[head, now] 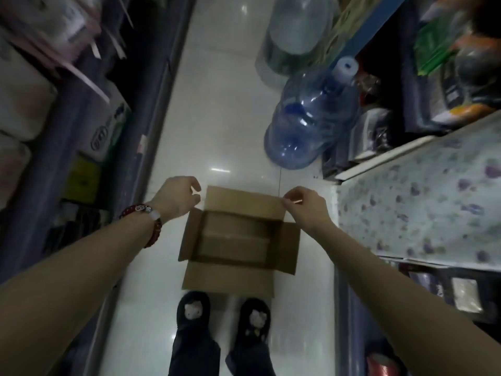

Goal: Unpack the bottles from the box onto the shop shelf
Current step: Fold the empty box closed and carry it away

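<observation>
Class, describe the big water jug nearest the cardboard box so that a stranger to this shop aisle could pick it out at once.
Start at the white tiled floor of the aisle, where an open cardboard box sits. Just beyond its far right corner, against the right-hand shelving, stands a large water jug. Unlike the paler jug farther up the aisle, it is clear blue, with a light blue cap.
</observation>
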A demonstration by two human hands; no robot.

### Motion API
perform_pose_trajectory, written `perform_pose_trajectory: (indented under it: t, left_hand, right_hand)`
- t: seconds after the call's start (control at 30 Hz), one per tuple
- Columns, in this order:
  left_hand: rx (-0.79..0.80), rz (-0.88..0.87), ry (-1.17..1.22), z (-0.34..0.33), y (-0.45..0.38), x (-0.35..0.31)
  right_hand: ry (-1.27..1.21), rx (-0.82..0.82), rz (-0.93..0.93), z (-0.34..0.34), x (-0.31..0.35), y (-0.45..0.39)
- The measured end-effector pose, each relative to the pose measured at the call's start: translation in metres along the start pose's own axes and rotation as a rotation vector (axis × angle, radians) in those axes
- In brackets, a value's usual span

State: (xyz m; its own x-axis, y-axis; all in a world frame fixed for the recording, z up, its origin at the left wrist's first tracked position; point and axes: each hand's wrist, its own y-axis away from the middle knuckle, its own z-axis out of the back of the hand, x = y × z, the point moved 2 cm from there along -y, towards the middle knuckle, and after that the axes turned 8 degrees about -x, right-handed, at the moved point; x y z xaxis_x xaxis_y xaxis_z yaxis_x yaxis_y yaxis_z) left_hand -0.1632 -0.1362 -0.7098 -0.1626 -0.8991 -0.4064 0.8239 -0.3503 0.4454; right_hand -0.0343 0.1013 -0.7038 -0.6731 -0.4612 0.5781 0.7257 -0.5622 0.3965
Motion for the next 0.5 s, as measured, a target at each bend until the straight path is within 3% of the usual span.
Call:
perform_pose_trajectory:
  t: [0.27,0.5]
  left_hand:
    - [-0.072,0.089,-0.008,-0.098,-0.013,0.067]
    - [-0.117,0.115,0.127,-0.171,-0.013,0.103]
  right_hand:
    - [0.051,-0.138,-0.058,-0.076,-0.105,-0.011]
    - [0.037,-0.266,-0.16,-0.119,-0.191,-0.01]
